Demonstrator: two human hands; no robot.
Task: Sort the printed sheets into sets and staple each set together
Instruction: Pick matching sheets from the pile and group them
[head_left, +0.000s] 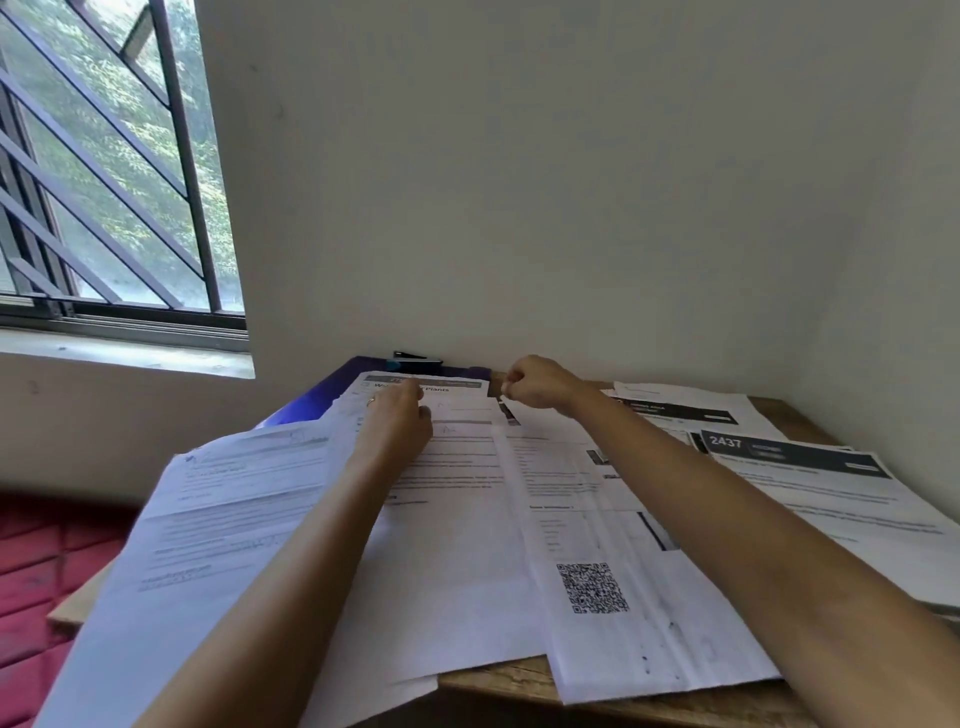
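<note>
Left hand (397, 421) lies flat on a white printed sheet (457, 545). Right hand (537, 384) curls beside its corner, contents unclear.

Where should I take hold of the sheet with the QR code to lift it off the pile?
Pinch the QR sheet at its near left corner, fingers coming from the near edge of the table. It lies flat on top of the neighbouring sheet there, and the right forearm covers its right side.

Left hand (397, 418) presses a printed sheet (457, 519) on a paper-strewn table (498, 680); right hand (537, 387) curled, perhaps pinching something small.
</note>
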